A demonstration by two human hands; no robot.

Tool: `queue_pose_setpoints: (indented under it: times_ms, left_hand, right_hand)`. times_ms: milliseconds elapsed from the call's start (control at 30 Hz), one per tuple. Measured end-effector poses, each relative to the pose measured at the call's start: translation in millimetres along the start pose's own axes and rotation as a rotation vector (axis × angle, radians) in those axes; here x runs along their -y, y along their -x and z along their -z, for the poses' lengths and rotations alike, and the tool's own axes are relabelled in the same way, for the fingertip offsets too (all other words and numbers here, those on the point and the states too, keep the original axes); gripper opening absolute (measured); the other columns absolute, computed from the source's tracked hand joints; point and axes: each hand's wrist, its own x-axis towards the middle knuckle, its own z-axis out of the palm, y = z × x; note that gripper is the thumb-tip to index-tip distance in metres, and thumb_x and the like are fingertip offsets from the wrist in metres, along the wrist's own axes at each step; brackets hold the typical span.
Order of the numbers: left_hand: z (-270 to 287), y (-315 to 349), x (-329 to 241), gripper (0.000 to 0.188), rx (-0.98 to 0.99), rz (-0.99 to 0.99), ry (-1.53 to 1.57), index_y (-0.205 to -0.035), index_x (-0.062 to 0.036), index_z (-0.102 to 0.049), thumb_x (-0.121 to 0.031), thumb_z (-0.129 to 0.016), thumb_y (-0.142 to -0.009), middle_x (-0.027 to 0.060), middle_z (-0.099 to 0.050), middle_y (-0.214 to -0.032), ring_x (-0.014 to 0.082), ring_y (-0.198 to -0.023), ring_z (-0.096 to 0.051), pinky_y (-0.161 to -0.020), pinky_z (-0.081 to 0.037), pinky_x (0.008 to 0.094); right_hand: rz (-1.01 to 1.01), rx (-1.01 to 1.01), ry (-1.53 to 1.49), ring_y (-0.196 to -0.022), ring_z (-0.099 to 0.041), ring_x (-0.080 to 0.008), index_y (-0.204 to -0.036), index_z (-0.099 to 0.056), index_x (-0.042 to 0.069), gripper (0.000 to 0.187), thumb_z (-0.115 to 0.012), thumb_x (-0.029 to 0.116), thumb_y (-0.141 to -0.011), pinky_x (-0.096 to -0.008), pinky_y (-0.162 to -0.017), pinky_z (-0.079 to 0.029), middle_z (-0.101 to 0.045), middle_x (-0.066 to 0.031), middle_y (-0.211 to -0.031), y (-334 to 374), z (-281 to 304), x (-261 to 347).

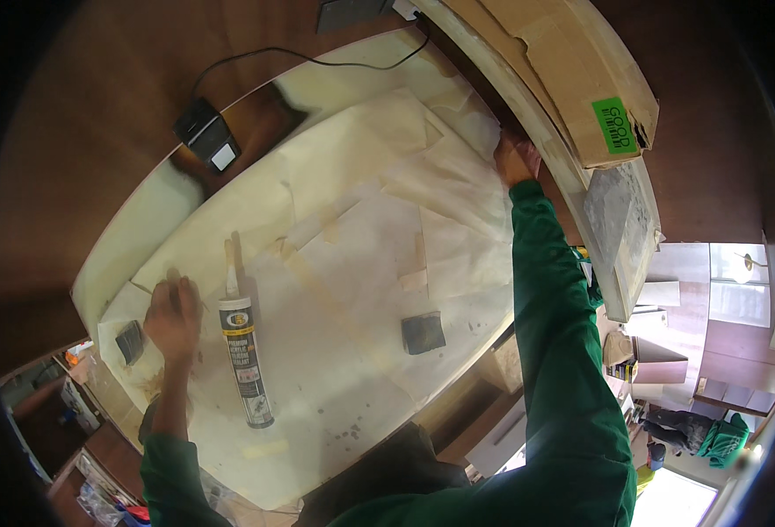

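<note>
Pale paper sheets (361, 255), taped together, cover the work surface in front of me. My left hand (175, 321) is at the left side of the paper, fingers bent around a small dark thing I cannot make out. Beside it lies a dark square pad (130, 342). To its right is a sealant cartridge (245, 364), black and white with a pale nozzle, apart from the hand. My right arm reaches far forward; my right hand (517, 160) is at the paper's far right edge, against the upright panel (559, 132). Its fingers are mostly hidden.
A second dark square pad (423, 334) lies on the paper at right. A black adapter (207, 133) with a cable sits at the far left. A cardboard box (572, 70) rests on the right ledge. Another person (713, 437) in green is at the lower right.
</note>
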Motion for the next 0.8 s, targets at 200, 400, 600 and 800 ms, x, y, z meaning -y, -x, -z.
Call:
queue_pose_setpoints:
  times_ms: [200, 400, 600, 800]
  left_hand:
    - [1.2, 0.6, 3.5, 0.027, 0.009, 0.013, -0.009, -0.08, -0.0091, -0.059, -0.032, -0.059, -0.095, 0.0126, -0.061, -0.069, 0.0365, -0.062, -0.062, -0.056, -0.049, 0.044]
    - [2.4, -2.1, -3.5, 0.027, 0.009, 0.017, 0.021, -0.078, -0.009, -0.057, -0.03, -0.059, -0.095, 0.0125, -0.06, -0.068, 0.0367, -0.061, -0.061, -0.054, -0.048, 0.0438]
    - [0.9, -2.0, 0.8, 0.027, 0.006, 0.001, -0.005, -0.078, -0.0088, -0.056, -0.03, -0.06, -0.094, 0.0127, -0.059, -0.067, 0.0365, -0.059, -0.06, -0.052, -0.047, 0.0426]
    - [-3.9, -2.7, 3.2, 0.027, 0.009, -0.025, 0.0, -0.078, -0.0079, -0.056, -0.03, -0.059, -0.094, 0.0134, -0.059, -0.068, 0.0368, -0.059, -0.06, -0.052, -0.047, 0.0427]
  right_hand:
    - [-0.088, 0.186, -0.2, -0.076, -0.066, -0.0412, -0.092, -0.069, 0.006, 0.015, -0.059, 0.013, -0.084, -0.0498, -0.07, -0.052, -0.068, -0.0214, -0.083, -6.0, 20.5, 24.1]
    - [-0.046, 0.058, -0.066, -0.08, -0.067, -0.0411, -0.094, -0.068, 0.007, 0.016, -0.057, 0.012, -0.084, -0.0498, -0.07, -0.053, -0.069, -0.0197, -0.085, -12.4, -5.9, 8.6]
    - [-0.085, 0.183, -0.158, -0.079, -0.067, -0.0404, -0.092, -0.068, 0.006, 0.016, -0.058, 0.01, -0.082, -0.0493, -0.069, -0.053, -0.069, -0.0194, -0.086, -15.7, 15.9, 27.5]
    - [0.006, 0.051, -0.006, -0.079, -0.067, -0.0396, -0.097, -0.069, 0.008, 0.019, -0.058, 0.012, -0.083, -0.0488, -0.072, -0.054, -0.069, -0.0201, -0.089, -20.3, -17.8, 6.6]
